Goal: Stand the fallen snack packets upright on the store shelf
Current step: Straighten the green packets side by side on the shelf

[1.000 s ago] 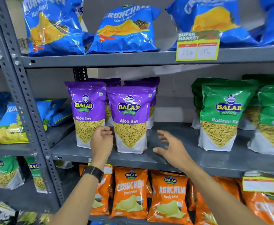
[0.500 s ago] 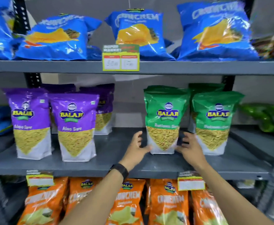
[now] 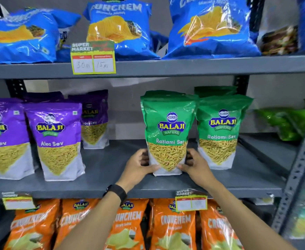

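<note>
In the head view, both hands have closed in on the green Ratlami Sev packet [image 3: 168, 134] since half a second ago: the left hand [image 3: 139, 166] and right hand [image 3: 195, 166] now clasp its lower sides, thumbs on its front. The packet stands upright on the middle shelf [image 3: 112, 177], just left of a second green packet [image 3: 220, 130], and sits nearer the front edge than before.

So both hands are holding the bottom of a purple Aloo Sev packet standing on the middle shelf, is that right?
Not quite. The packet is green, not purple: the head view shows the left hand and the right hand holding the bottom of a green Ratlami Sev packet standing on the middle shelf. The purple Aloo Sev packets stand untouched further left.
</note>
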Available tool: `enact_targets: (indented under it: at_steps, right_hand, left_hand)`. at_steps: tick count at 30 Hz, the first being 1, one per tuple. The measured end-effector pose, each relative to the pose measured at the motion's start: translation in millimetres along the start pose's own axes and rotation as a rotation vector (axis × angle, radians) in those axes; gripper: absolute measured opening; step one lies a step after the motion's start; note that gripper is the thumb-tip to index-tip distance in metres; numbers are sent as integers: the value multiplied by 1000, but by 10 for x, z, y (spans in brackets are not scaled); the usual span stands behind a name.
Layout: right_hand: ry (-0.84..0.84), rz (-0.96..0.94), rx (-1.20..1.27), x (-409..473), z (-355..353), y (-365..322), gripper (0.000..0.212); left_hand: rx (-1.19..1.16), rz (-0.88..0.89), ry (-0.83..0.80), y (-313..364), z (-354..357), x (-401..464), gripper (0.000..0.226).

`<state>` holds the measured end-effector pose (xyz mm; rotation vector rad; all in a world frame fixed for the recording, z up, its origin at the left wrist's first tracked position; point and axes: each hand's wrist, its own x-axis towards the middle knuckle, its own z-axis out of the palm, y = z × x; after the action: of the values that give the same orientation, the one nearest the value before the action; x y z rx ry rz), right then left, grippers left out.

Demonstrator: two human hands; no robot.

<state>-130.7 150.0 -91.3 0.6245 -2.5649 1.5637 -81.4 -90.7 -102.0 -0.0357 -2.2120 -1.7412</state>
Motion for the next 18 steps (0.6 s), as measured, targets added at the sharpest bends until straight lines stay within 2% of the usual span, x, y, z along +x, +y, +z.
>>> enact_targets:
  at_steps: [3,7,15,18]
  right_hand:
    - [31,-40,-10,-62,-9,80,41]
    - [73,-97,-19,-82,-4,108,52]
    - [51,-67,40,-94,-19,107,51]
    - [9,-51,85,-93,-63,102,62]
  left_hand:
    - [4,-11,-4,1,-21,-6,58]
    - [16,-18,-18,-4,-38,-17,62]
    - [59,-25,-7,49,-21,-58,66]
    - [47,8,9,161,8,-129,70]
